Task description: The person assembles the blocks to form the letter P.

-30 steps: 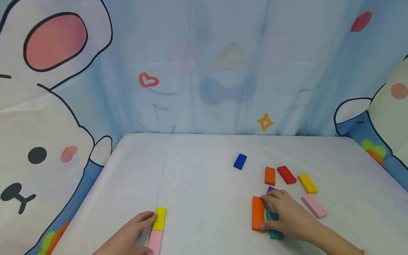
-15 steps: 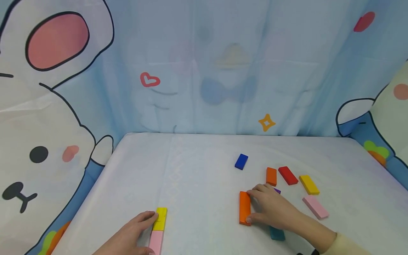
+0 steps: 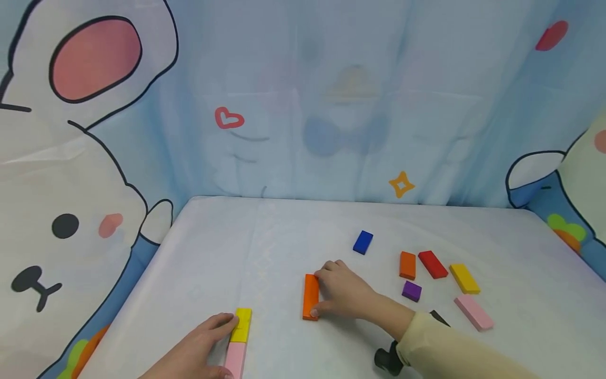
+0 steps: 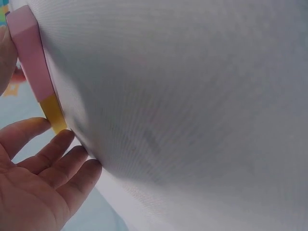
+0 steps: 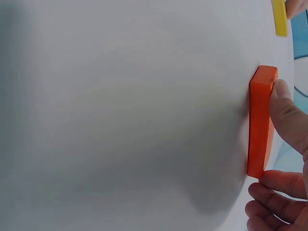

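Observation:
My right hand (image 3: 343, 292) pinches a long orange block (image 3: 310, 297) by its two ends, fingers at the far end and thumb at the near one. In the right wrist view that orange block (image 5: 261, 122) lies on its side close over the white cloth. My left hand (image 3: 199, 347) holds a short row at the lower left, a yellow block (image 3: 242, 325) end to end with a pink block (image 3: 235, 359). Its fingertips are at the yellow end, its thumb beside the pink one. The left wrist view shows the pink block (image 4: 32, 53) and yellow tip (image 4: 53, 113) touching.
Several loose blocks lie to the right: blue (image 3: 363, 242), short orange (image 3: 407, 265), red (image 3: 433, 264), another yellow (image 3: 465, 278), purple (image 3: 412, 291) and another pink (image 3: 474, 312). A black wrist device (image 3: 389, 360) sits by the right sleeve (image 3: 440, 342). A cartoon curtain (image 3: 303, 152) stands behind the table.
My right hand has carried the long orange block left, away from the loose blocks. The purple block is uncovered; the teal block is now hidden behind the right arm. My left hand stays put.

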`<state>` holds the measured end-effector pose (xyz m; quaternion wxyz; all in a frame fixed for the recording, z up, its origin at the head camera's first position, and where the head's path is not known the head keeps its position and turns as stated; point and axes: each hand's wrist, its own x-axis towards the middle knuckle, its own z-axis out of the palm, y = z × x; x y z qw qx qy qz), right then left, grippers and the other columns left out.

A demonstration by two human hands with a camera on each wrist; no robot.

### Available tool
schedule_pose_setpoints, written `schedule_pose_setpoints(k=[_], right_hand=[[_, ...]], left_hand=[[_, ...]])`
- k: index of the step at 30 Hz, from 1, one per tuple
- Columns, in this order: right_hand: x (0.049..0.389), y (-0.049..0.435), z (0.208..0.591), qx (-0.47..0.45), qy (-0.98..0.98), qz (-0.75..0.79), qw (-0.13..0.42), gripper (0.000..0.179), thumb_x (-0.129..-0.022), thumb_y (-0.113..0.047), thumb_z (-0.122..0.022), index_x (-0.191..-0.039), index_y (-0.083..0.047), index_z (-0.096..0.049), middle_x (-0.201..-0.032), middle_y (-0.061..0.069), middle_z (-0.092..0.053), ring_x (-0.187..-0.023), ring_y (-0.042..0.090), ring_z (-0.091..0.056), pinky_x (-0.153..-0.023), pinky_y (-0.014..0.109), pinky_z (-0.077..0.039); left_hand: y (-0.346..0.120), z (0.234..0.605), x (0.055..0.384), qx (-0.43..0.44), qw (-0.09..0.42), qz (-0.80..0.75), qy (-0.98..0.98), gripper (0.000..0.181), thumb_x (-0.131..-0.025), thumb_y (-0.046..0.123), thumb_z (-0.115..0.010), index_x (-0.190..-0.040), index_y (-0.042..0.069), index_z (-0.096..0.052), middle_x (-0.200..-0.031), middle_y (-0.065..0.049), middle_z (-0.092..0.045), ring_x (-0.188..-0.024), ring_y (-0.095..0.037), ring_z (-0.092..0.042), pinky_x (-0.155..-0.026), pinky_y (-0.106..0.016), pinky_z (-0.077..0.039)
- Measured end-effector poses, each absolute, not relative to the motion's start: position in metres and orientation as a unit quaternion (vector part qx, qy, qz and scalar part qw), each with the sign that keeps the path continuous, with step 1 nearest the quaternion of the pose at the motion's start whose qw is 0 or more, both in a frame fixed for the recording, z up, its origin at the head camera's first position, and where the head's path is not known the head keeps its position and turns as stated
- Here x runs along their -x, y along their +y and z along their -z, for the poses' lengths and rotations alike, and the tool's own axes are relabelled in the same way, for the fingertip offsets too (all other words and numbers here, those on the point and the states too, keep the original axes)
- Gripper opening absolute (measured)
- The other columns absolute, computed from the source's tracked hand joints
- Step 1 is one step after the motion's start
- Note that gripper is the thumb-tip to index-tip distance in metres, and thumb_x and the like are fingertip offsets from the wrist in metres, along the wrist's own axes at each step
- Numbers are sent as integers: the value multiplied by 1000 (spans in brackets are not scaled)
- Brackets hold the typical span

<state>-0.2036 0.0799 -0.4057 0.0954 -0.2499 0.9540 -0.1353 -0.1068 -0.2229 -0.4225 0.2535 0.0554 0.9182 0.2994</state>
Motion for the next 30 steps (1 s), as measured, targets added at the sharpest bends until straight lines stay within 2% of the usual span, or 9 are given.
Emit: schedule_pose_setpoints(k=[13,30], right_hand=[[216,11,407,271,952,119,83,72,-77,-49,-88,-127,-2,-67,-123,12,-66,-111,25,-56,-100,38,-56],[224,-30,410,289,948,105,76,73,-78,-56,-84,-127,-5,-68,-120,8,-66,-109,23,-55,-97,31,-56]], left_hand=[[-215,419,106,-26,262,-291,920,82,-76,18,-91,-148,8,-54,-156,-15,-44,-129,-37,-52,-107,-62,-48],[-220,422,108,-32,255,-284,924,84,-74,20,-92,-148,7,-54,-155,-16,-46,-128,-37,-52,-107,-61,-48]])
